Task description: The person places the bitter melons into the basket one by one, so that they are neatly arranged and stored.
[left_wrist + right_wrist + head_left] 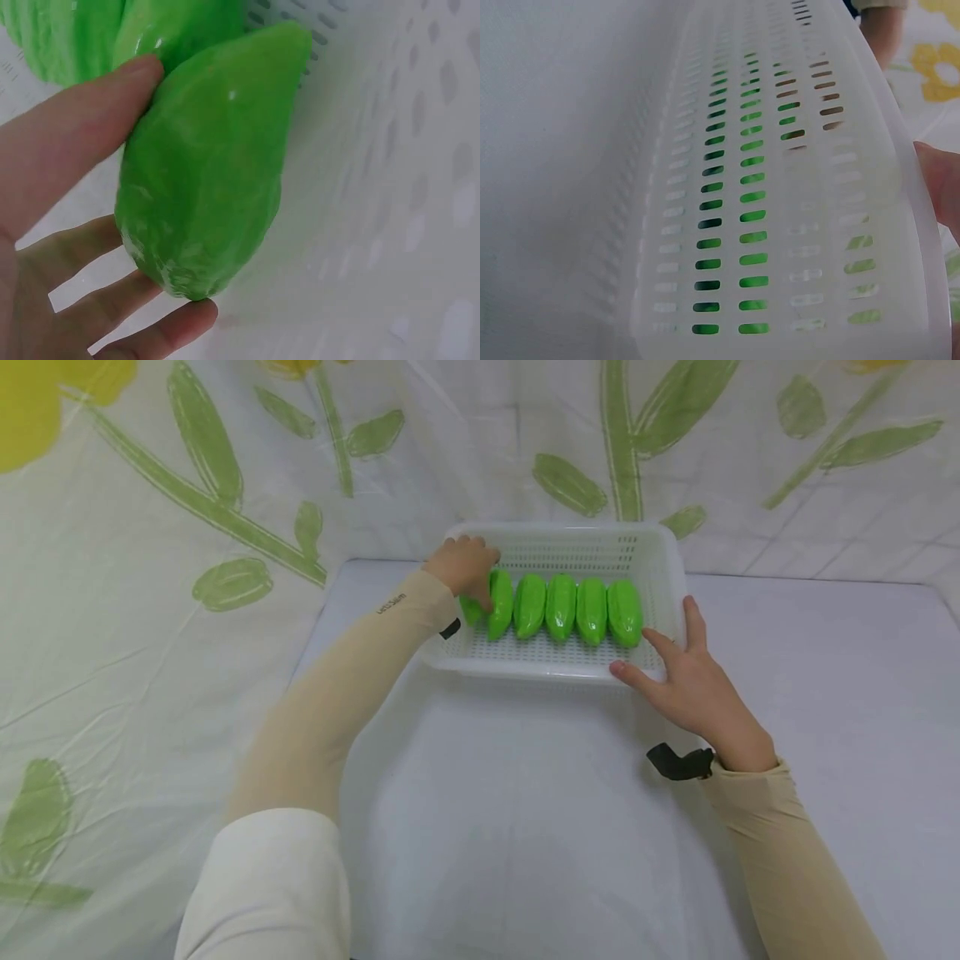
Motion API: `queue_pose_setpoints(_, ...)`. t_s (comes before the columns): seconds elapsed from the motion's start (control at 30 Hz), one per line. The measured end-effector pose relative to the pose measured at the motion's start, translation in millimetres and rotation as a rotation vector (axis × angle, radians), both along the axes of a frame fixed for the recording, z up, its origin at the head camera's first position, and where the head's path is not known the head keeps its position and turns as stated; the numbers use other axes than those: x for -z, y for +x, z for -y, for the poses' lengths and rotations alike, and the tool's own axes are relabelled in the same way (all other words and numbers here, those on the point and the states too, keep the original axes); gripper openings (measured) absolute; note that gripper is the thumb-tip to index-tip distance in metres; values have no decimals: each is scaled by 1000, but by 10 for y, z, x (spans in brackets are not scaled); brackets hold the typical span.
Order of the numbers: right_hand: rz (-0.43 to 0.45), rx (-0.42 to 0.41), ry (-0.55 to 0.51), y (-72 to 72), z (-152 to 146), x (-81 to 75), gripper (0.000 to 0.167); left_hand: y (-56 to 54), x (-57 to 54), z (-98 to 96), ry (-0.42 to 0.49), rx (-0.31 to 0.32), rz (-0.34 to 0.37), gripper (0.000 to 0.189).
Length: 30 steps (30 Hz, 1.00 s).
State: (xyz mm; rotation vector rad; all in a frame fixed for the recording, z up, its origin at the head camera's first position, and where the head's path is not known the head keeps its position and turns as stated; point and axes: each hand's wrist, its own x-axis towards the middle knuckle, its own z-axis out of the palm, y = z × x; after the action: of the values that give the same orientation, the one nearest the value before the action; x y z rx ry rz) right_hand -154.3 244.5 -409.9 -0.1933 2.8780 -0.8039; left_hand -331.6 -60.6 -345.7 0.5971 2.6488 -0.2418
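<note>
A white perforated plastic basket (558, 672) holds a row of glossy green star fruit (561, 608), pointed and ridged lengthwise. My left hand (467, 567) reaches into its left end and holds the leftmost star fruit (210, 165). In the left wrist view the thumb lies along one side of that fruit and the fingers are at its lower end. My right hand (693, 685) rests on the basket's front right corner with fingers spread, the thumb at the front rim. The right wrist view shows a fingertip (939, 180) against the rim, with green visible through the wall slots.
The basket stands at the back of a table with a pale cover (510, 810). Behind and to the left hangs a white sheet (465, 460) printed with green leaves and yellow flowers.
</note>
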Motion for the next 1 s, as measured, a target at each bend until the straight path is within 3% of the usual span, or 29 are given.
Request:
queue_pose_setpoints(0.2, -5, -3, 4, -6, 15, -17, 97, 13, 61, 26, 2, 25, -31, 88)
queue_pose_setpoints(0.47, -6, 4, 0, -1, 34, -39, 97, 26, 21, 35, -17, 13, -23, 87)
queue_pose_setpoints(0.8, 15, 4, 3, 10, 31, -38, 97, -13, -151, 64, 59, -41, 53, 83)
queue_pose_setpoints(1.0, 27, 11, 2, 17, 12, -32, 98, 119, -299, 67, 97, -33, 46, 82)
